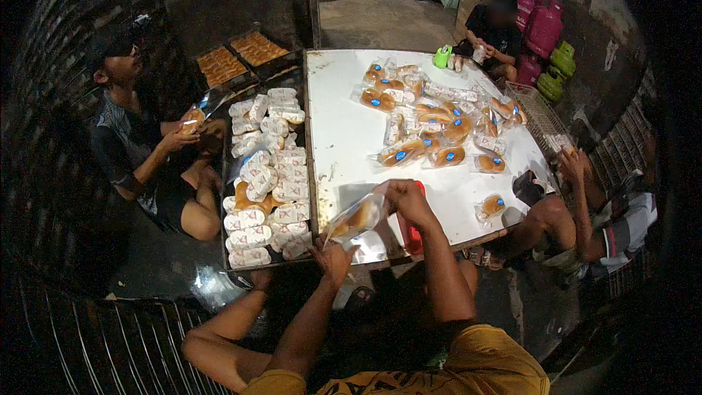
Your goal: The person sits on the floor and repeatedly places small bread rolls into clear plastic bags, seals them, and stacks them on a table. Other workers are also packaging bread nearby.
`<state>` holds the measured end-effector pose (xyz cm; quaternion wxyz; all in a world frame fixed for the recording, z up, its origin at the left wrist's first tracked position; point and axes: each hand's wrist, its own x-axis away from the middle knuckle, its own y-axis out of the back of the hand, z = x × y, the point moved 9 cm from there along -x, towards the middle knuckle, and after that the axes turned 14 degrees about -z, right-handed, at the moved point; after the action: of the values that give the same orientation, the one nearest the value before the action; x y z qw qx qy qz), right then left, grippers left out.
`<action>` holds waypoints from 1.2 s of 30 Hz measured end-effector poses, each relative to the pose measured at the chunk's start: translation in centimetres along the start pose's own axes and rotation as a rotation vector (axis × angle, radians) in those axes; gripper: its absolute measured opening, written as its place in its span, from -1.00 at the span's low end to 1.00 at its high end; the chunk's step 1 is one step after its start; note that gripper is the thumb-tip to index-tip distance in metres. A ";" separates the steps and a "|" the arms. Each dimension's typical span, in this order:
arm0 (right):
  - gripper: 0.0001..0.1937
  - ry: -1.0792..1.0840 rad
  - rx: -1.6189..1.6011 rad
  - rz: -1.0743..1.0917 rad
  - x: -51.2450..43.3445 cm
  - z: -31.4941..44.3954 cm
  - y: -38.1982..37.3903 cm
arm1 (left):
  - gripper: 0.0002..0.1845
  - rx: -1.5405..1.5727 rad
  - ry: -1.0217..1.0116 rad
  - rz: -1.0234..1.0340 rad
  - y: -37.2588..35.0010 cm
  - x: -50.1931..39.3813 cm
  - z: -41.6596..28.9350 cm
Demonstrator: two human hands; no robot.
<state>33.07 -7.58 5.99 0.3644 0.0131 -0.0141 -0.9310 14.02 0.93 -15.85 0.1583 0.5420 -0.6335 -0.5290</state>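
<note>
Between my two hands is a clear plastic bag with a bread roll (355,220) inside, held tilted over the table's near edge. My left hand (333,261) grips its lower end. At the upper end, the fingers of my right hand (407,201) pinch the plastic. Partly hidden behind my right forearm is a red tape dispenser or similar red tool (412,238). Shiny clear plastic (371,246) lies beneath the bag. To the left, a dark tray (226,249) holds rows of rolls in printed white wrappers (248,219) and some bare brown rolls.
Bagged rolls with blue stickers (447,120) are heaped on the white table (340,120). One bagged roll (492,206) lies apart at right. Co-workers sit at left (137,148), right (581,214) and far end (496,27). Baked-bread trays (221,67), a green dispenser (442,57) and a crate (535,109) stand beyond.
</note>
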 end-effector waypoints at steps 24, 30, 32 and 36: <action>-0.68 0.129 0.216 0.328 6.2 -16.1 -26.7 | -0.73 1.481 0.815 -0.009 14.9 0.2 19.7; -0.45 0.874 0.770 0.208 6.9 -16.9 -36.5 | -0.82 1.948 1.081 -0.091 19.3 2.2 22.2; -0.46 0.861 0.853 0.123 6.6 -17.5 -37.8 | -0.80 1.809 0.992 -0.168 20.9 1.8 22.9; -0.46 0.587 0.699 0.231 4.8 -19.4 -37.9 | -0.82 1.814 1.181 -0.357 21.2 3.0 25.6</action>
<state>4.46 16.66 -14.79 0.4282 0.3958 -0.2246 -0.7807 -17.92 8.03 -9.10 -0.0996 0.7089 -0.5241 0.4614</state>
